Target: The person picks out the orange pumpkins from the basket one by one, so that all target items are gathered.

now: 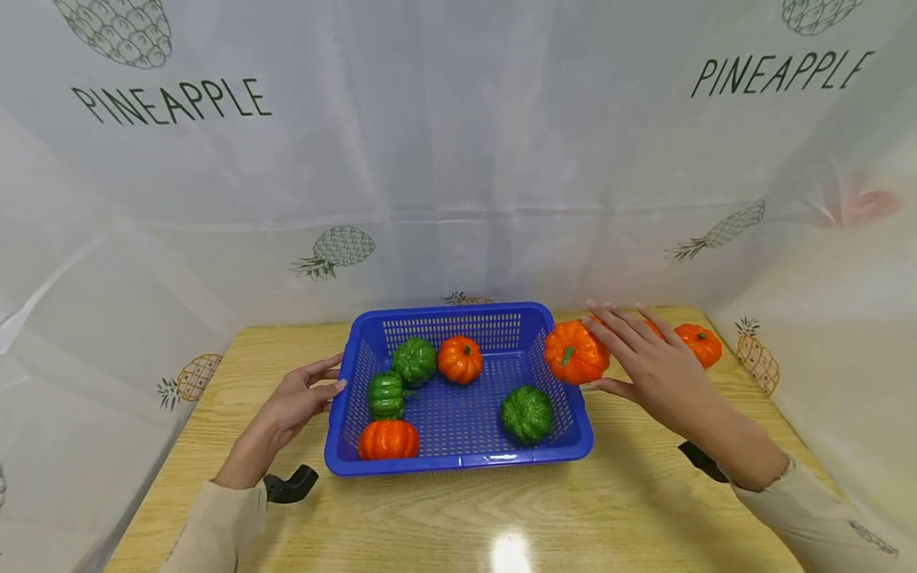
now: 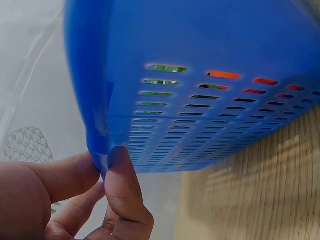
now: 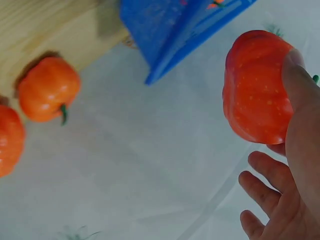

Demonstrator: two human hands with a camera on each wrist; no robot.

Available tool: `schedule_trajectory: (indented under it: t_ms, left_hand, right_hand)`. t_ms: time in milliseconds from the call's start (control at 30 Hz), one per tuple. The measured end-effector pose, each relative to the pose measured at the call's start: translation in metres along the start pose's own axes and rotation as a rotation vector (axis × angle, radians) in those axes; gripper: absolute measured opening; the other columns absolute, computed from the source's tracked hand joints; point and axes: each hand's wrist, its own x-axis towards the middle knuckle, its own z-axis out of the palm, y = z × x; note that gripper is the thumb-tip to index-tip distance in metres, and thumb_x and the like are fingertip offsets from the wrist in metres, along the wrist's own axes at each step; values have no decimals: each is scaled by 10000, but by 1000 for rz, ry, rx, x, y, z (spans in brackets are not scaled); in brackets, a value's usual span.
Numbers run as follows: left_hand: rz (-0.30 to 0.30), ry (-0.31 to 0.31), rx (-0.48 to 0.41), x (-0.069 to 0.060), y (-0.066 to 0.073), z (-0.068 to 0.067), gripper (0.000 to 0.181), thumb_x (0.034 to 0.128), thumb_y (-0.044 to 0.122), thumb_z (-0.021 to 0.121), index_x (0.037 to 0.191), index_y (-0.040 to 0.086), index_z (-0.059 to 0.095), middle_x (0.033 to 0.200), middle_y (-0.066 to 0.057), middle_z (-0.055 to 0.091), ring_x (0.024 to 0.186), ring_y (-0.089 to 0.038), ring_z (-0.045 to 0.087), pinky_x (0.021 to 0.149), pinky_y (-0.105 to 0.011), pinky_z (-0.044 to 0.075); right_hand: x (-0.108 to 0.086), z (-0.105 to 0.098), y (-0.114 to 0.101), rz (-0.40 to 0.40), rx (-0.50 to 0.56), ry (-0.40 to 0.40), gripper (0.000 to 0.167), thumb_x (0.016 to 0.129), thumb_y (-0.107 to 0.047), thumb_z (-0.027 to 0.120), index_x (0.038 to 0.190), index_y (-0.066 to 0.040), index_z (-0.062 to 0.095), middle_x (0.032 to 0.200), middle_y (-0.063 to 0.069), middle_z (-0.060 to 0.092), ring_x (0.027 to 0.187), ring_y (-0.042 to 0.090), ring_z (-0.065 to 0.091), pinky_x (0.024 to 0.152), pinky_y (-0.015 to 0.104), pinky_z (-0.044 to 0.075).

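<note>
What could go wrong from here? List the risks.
The held orange pumpkin might slip: in the right wrist view, several fingers of the right hand stand clear of it.
It could bump the right rim of the blue basket, which it overlaps in the head view.
The left hand pinches the basket; a tug might jolt it.

The word "PINEAPPLE" (image 1: 172, 103) is printed 2 times on the whitish sheet (image 1: 458, 151) — at upper left and upper right of the head view.

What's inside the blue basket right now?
Inside the blue basket: three green pumpkins and two orange pumpkins. The pumpkin in the right hand covers part of the right rim; anything directly behind is hidden.
</note>
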Motion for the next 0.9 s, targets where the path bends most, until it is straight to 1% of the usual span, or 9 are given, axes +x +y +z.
schedule_trajectory:
  t_ms: [33, 200, 267, 367, 467, 567, 633, 767, 900]
  left_hand:
    - [-2, 2, 0, 0, 0, 0, 643, 1083, 52, 580, 1652, -14, 288, 1475, -312, 448, 901, -91, 692, 811, -257, 615]
    - [-3, 5, 6, 1, 0, 0, 644, 1082, 51, 581, 1652, -14, 287, 1485, -319, 441, 902, -90, 692, 820, -262, 616]
    - [-9, 8, 8, 0, 1, 0, 643, 1081, 54, 585, 1653, -4, 297, 1489, -314, 439, 906, -91, 691, 832, -264, 614]
    - [-18, 9, 11, -1, 2, 1, 644, 1082, 59, 586, 1656, 8, 298, 1497, -313, 433, 911, -90, 690, 844, -264, 612]
    - [-14, 8, 13, -1, 2, 0, 644, 1083, 58, 584, 1655, 2, 294, 1499, -323, 429, 908, -90, 689, 833, -259, 612]
    - [-8, 6, 18, -1, 2, 0, 644, 1086, 59, 578, 1655, -4, 284, 1504, -331, 423, 905, -90, 685, 816, -252, 611]
    - [-11, 7, 22, 0, 2, 0, 644, 1087, 63, 577, 1657, -2, 282, 1506, -329, 422, 899, -91, 681, 810, -251, 609]
    - [-17, 9, 23, 0, 1, 1, 642, 1088, 61, 575, 1657, 2, 285, 1503, -319, 428, 896, -93, 677, 811, -255, 608]
    - [-14, 11, 23, 0, 1, 1, 642, 1088, 63, 576, 1656, -2, 284, 1490, -317, 434, 896, -97, 680, 816, -261, 612]
  right_hand:
    - [-4, 0, 2, 20, 1, 1, 867, 1067, -706, 241, 1522, -29, 536, 1552, 168, 541, 1355, 383, 541, 1318, 446, 163]
    - [-26, 2, 13, 120, 15, -17, 900, 1045, -740, 261, 1502, -17, 543, 1551, 186, 526, 1337, 432, 527, 1310, 480, 188]
    - [-34, 3, 17, 150, 15, -29, 909, 1045, -744, 253, 1486, -6, 548, 1530, 207, 532, 1326, 444, 521, 1316, 469, 169]
    - [-45, 7, 20, 189, 18, -46, 921, 1034, -756, 259, 1487, -7, 545, 1504, 219, 543, 1306, 459, 524, 1295, 512, 219]
    - [-56, 12, 22, 218, 16, -70, 930, 1030, -759, 256, 1500, -8, 539, 1498, 233, 540, 1283, 473, 541, 1235, 564, 302]
    - [-67, 19, 23, 236, 13, -96, 946, 1026, -764, 236, 1501, -4, 538, 1499, 241, 535, 1274, 472, 550, 1179, 589, 349]
    - [-74, 24, 23, 248, 14, -106, 958, 1026, -765, 223, 1491, 7, 547, 1495, 249, 541, 1267, 474, 556, 1184, 584, 345]
    - [-85, 34, 22, 276, 20, -131, 972, 1026, -755, 196, 1482, 26, 552, 1483, 267, 545, 1248, 493, 567, 1260, 547, 271]
    - [-93, 42, 21, 304, 38, -156, 953, 1017, -752, 253, 1485, 22, 555, 1485, 267, 547, 1235, 500, 578, 1195, 595, 340]
